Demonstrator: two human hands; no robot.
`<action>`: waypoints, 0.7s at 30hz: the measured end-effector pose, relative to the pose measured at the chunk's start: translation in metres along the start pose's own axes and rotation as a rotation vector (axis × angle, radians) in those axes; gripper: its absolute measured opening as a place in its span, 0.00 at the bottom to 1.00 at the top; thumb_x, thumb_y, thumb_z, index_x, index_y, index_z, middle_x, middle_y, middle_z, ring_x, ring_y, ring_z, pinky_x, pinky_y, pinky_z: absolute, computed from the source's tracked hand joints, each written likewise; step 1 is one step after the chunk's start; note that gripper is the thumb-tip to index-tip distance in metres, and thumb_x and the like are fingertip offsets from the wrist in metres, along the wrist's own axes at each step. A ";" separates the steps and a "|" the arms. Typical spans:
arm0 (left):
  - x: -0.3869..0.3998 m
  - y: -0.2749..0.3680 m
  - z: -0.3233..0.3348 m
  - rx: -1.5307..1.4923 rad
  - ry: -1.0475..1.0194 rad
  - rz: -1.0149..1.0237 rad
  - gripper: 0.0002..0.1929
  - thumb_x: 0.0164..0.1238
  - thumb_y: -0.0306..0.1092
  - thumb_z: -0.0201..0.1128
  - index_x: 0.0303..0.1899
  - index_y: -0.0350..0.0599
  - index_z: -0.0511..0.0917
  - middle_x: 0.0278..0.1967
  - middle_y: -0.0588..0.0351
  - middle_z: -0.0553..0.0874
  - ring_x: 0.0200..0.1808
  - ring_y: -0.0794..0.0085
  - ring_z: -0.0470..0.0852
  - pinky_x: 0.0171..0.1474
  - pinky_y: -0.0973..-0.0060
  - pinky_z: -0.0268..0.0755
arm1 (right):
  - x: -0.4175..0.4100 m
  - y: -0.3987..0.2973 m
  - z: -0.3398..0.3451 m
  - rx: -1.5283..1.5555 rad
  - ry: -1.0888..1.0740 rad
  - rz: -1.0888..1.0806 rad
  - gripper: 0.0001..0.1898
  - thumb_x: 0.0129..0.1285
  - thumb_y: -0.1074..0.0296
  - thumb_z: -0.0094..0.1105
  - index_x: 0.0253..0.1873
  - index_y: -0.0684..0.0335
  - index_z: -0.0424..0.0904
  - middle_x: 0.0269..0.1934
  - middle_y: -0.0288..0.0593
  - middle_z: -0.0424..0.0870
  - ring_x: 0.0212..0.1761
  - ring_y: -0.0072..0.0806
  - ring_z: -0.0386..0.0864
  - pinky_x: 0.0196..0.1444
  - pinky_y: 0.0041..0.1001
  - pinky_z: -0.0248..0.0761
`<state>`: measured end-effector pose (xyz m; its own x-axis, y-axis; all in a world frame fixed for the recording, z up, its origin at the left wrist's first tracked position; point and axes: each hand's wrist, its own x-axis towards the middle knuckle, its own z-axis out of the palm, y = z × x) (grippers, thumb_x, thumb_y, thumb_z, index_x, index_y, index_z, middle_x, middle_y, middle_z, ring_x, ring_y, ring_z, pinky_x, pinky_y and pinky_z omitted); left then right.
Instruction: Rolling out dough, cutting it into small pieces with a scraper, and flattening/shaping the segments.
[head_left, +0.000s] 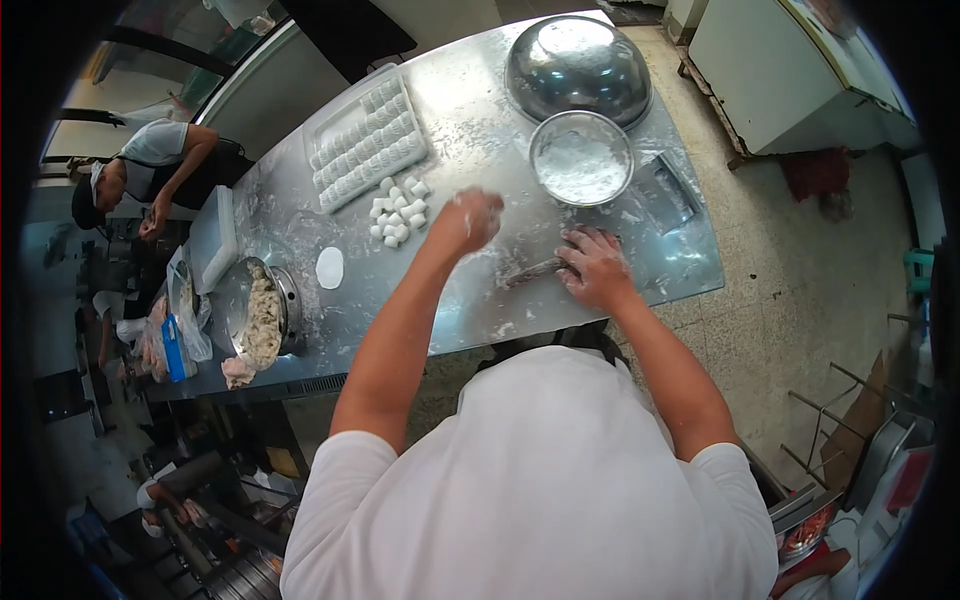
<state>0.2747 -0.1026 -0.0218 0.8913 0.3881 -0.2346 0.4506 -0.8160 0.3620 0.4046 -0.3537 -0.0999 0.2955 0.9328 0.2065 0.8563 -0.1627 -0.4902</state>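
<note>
My right hand (598, 268) lies over one end of a floury rolling pin (534, 273) on the steel table (465, 315). Raised a little over the table, my left hand (474, 219) is blurred and its fingers are curled; whether it holds anything cannot be told. Left of it lies a heap of small white dough pieces (397, 214), and beyond them a tray of pleated white dumplings (367, 146). A flat round dough wrapper (330, 268) lies farther left. Beyond my right hand stands a metal bowl of white flour (581, 161).
A large upturned steel bowl (577, 67) stands at the far right. A bowl of filling (261, 319), plastic bags (193, 322) and a stack of trays (217, 240) are at the left end. A metal scraper or tray (667, 193) lies right. A co-worker (154, 165) stands beyond the left end.
</note>
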 end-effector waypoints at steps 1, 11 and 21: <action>-0.021 -0.025 0.019 0.000 -0.036 -0.034 0.16 0.66 0.37 0.66 0.53 0.45 0.86 0.52 0.36 0.86 0.55 0.44 0.85 0.61 0.55 0.78 | 0.001 -0.006 0.001 0.011 0.008 -0.009 0.18 0.60 0.58 0.72 0.55 0.53 0.88 0.67 0.43 0.82 0.74 0.45 0.73 0.78 0.49 0.60; -0.022 -0.045 0.027 -0.122 0.213 -0.063 0.29 0.76 0.53 0.61 0.74 0.55 0.74 0.68 0.40 0.78 0.70 0.47 0.75 0.72 0.51 0.66 | -0.006 -0.037 0.021 -0.073 0.047 0.063 0.19 0.59 0.59 0.73 0.55 0.53 0.86 0.67 0.43 0.81 0.73 0.47 0.73 0.76 0.50 0.61; -0.012 -0.048 0.073 0.258 0.156 0.098 0.33 0.82 0.60 0.48 0.83 0.69 0.59 0.83 0.49 0.58 0.86 0.45 0.48 0.82 0.34 0.30 | -0.004 -0.045 0.026 -0.125 0.036 0.103 0.20 0.59 0.58 0.72 0.56 0.55 0.85 0.66 0.43 0.82 0.72 0.46 0.74 0.74 0.49 0.62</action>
<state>0.2389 -0.0990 -0.1022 0.9360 0.3466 -0.0617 0.3519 -0.9269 0.1307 0.3539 -0.3417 -0.1008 0.3974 0.8974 0.1915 0.8662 -0.2980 -0.4012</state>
